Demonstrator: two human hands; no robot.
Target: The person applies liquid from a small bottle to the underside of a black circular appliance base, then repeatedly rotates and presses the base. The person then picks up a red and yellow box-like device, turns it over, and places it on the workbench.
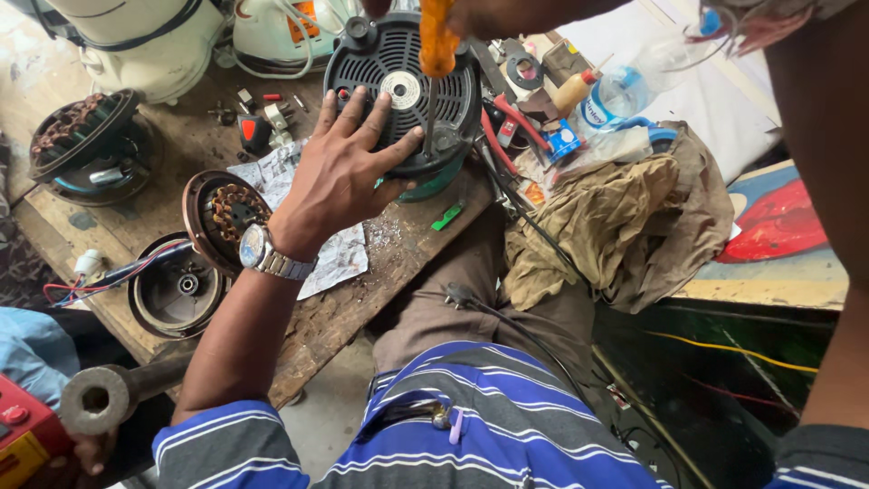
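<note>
Two hands on ribbed (round) housing

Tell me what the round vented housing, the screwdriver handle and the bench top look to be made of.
Housing: probably moulded plastic, dark and matt, judging by its thin slotted vents. Screwdriver handle: likely translucent orange plastic, glossy. Bench top: wood, bare and worn, with grain, stains and debris. The left hand lies flat on the housing; the right hand grips the handle.

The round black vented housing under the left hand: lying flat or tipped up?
Flat. The black vented housing lies grille-up on the wooden workbench, the left hand spread across it, the orange-handled screwdriver pointing down into it.
</note>
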